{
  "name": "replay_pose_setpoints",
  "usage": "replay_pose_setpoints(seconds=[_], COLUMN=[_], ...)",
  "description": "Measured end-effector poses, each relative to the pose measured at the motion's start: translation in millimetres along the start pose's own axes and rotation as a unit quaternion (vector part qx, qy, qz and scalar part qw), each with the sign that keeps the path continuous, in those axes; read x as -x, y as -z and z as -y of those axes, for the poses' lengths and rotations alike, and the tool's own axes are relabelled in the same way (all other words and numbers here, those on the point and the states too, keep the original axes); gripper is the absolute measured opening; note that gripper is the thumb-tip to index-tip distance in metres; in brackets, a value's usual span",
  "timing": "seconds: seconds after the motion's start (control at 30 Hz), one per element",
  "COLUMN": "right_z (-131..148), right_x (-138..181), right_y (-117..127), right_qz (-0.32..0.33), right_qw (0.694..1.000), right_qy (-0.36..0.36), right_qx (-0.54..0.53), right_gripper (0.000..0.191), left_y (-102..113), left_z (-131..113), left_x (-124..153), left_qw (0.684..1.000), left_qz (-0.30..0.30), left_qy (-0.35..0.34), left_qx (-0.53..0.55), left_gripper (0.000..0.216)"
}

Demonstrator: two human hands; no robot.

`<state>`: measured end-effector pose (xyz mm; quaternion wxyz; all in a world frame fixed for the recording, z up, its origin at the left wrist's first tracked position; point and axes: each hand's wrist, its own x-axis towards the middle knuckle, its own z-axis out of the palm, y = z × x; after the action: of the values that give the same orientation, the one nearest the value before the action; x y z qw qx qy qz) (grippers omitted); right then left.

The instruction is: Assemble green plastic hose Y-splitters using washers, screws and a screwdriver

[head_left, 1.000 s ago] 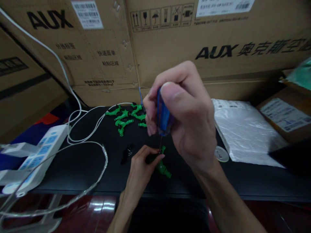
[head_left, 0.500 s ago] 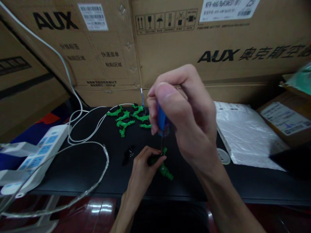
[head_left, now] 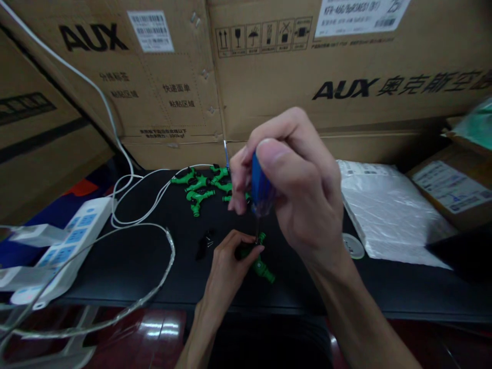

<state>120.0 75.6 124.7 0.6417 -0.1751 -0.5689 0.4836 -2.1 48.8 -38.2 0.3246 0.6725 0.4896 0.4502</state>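
Note:
My right hand (head_left: 300,189) grips a blue-handled screwdriver (head_left: 260,187) held upright, its thin shaft pointing down onto a green plastic connector (head_left: 260,266) lying on the black table (head_left: 126,266). My left hand (head_left: 226,269) pinches that connector and holds it down against the table. A cluster of several more green connectors (head_left: 203,185) lies farther back. A few small black parts (head_left: 204,242) rest just left of my left hand.
Large AUX cardboard boxes (head_left: 346,66) wall off the back. A white power strip (head_left: 57,251) and looping white cables (head_left: 142,205) occupy the left. At the right lie a white plastic bag (head_left: 388,210), a small round white disc (head_left: 353,246) and another box (head_left: 453,184).
My right hand has rolled the screwdriver handle between its fingers while the tip stays on the connector. The view has shifted slightly. My left hand keeps its hold.

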Motion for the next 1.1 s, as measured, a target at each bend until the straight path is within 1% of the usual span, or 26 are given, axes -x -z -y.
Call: replay_pose_setpoints(seconds=[0.13,0.23,0.27,0.37,0.43,0.47,0.53,0.6,0.63,0.73,0.8,0.87,0.9,1.03,1.1], right_z=[-0.2,-0.2,0.0,1.1,1.9,2.1,1.4,-0.7,-1.9,-3.2,-1.5,1.3,2.6,2.7,0.4], right_x=[-0.9,-4.7,-5.8,-6.2,-4.8,-4.3,-4.3,-5.9,-6.9,-7.5,-4.7,-0.2,1.9,4.0,1.8], right_y=[-3.7,-0.4,0.8,1.5,-1.0,-2.6,-4.7,-4.2,-2.9,2.6,4.9,5.1,4.6,2.8,3.6], right_qz=[0.001,-0.015,-0.012,0.014,0.002,-0.004,-0.009,-0.007,-0.006,0.001,-0.004,-0.034,-0.036,0.007,0.001], right_qw=[0.999,0.998,0.998,0.999,1.0,1.0,1.0,0.999,0.999,0.997,0.999,0.999,0.999,0.998,0.997], right_qy=[-0.003,-0.022,-0.025,-0.027,-0.012,-0.008,-0.01,-0.021,-0.026,-0.027,-0.011,0.012,0.015,-0.027,-0.04], right_qx=[-0.049,-0.049,-0.053,-0.034,0.004,0.014,0.004,-0.03,-0.047,-0.067,-0.048,-0.012,-0.007,-0.05,-0.061], right_gripper=[0.025,0.016,0.014,0.021,0.02,0.022,0.03,0.033,0.031,0.019,0.023,0.017,0.015,0.024,0.02], left_y=[-0.3,0.3,0.6,1.1,1.3,1.3,1.4,1.3,1.2,0.9,0.7,0.7,0.7,1.3,1.7], left_z=[0.4,1.3,1.4,0.2,-1.3,-2.1,-3.0,-2.9,-2.5,-1.4,-1.4,-2.1,-2.4,-2.7,-2.3], left_x=[0.3,0.2,0.2,0.4,0.6,0.6,0.5,0.1,-0.2,-0.5,-0.4,-0.3,-0.3,-0.7,-0.8], left_qw=[1.0,1.0,1.0,1.0,1.0,1.0,1.0,1.0,1.0,1.0,1.0,1.0,1.0,1.0,0.999], left_qz=[-0.007,0.006,0.011,0.015,0.01,0.01,0.009,0.011,0.012,0.019,0.02,0.014,0.011,0.011,0.016], left_qy=[-0.005,0.001,0.002,0.002,0.004,0.006,0.009,0.012,0.014,0.014,0.013,0.013,0.014,0.025,0.03], left_qx=[0.002,0.002,0.002,-0.003,-0.01,-0.014,-0.018,-0.018,-0.015,-0.003,0.004,0.008,0.009,0.005,0.009], left_gripper=[0.011,0.01,0.009,0.01,0.01,0.01,0.01,0.009,0.008,0.01,0.01,0.009,0.008,0.007,0.008])
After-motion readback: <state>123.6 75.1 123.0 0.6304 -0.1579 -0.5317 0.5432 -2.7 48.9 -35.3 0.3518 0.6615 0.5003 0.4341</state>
